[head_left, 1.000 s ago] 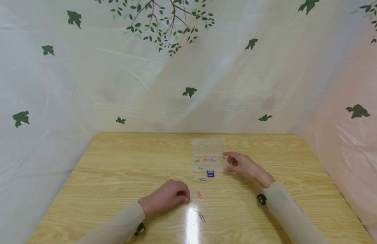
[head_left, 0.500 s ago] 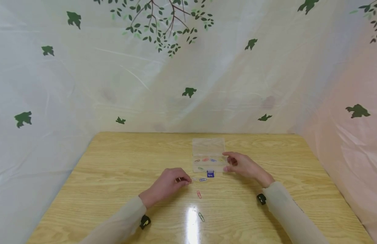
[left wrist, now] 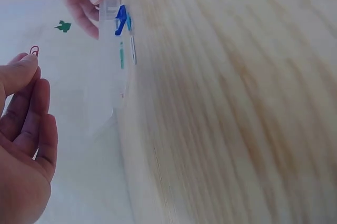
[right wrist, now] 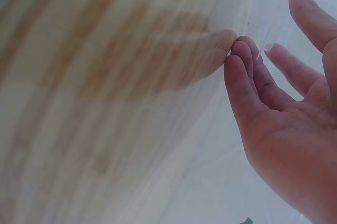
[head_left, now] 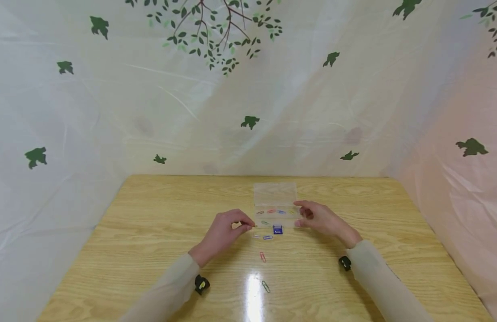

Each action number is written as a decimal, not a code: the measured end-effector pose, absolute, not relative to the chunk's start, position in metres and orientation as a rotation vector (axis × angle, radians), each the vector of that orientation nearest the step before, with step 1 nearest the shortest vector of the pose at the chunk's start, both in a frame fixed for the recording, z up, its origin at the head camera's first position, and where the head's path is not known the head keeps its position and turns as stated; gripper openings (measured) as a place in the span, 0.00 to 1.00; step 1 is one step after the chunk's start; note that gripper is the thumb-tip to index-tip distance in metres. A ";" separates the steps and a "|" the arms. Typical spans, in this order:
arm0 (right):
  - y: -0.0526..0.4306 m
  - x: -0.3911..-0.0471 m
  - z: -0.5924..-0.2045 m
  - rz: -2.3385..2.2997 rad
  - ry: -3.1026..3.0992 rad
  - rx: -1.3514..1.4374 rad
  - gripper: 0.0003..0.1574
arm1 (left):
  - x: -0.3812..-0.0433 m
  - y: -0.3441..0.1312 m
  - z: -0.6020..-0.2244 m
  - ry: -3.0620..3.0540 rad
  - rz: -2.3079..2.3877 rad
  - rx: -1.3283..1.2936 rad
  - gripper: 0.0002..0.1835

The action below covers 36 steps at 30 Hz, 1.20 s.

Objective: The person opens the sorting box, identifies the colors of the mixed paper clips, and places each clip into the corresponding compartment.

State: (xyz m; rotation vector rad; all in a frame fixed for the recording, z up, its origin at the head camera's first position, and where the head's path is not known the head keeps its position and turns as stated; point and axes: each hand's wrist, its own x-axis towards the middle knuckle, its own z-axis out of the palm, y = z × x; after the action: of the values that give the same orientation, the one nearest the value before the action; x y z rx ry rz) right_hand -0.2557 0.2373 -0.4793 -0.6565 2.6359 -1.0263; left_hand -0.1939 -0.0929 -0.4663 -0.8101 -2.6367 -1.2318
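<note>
My left hand (head_left: 224, 230) pinches a red paper clip (left wrist: 35, 50) between thumb and fingertips at the left end of a clear plastic box (head_left: 286, 222). The box lies with its lid (head_left: 275, 194) folded back. Across its rear row sit several coloured clips, among them a blue clip (head_left: 281, 212); a green paper clip (head_left: 265, 222) lies in the front row. At the right end my right hand (head_left: 322, 220) holds the box, thumb by the front corner and index finger by the back. A blue binder-like clip (head_left: 278, 230) overlaps the box's front edge.
On the wooden table (head_left: 159, 210) before the box are a white paper clip (head_left: 256, 236) and a blue paper clip (head_left: 268, 237). Nearer lie a pink-red paper clip (head_left: 262, 256) and a green paper clip (head_left: 266, 286). A leaf-printed curtain (head_left: 192, 125) hangs behind.
My left hand has lifted the red paper clip from the table and carried it away from me to the box's left end. The right hand has stayed put.
</note>
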 end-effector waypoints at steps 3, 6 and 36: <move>0.237 -0.256 -0.480 -1.030 2.633 -0.650 0.42 | -0.198 -0.091 -0.466 -2.631 -1.253 -0.769 0.07; 0.237 -0.256 -0.480 -1.034 2.631 -0.644 0.42 | -0.201 -0.088 -0.464 -2.613 -1.258 -0.748 0.06; 0.235 -0.258 -0.480 -1.026 2.627 -0.596 0.42 | -0.243 -0.067 -0.469 -2.638 -1.284 -0.654 0.05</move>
State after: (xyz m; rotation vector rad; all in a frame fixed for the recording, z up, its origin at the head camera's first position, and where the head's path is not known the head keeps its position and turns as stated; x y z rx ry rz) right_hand -0.2581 0.2350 -0.4803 -0.5964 2.6267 -1.0265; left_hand -0.2433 -0.0667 -0.4687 -0.6536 -2.6378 -1.2839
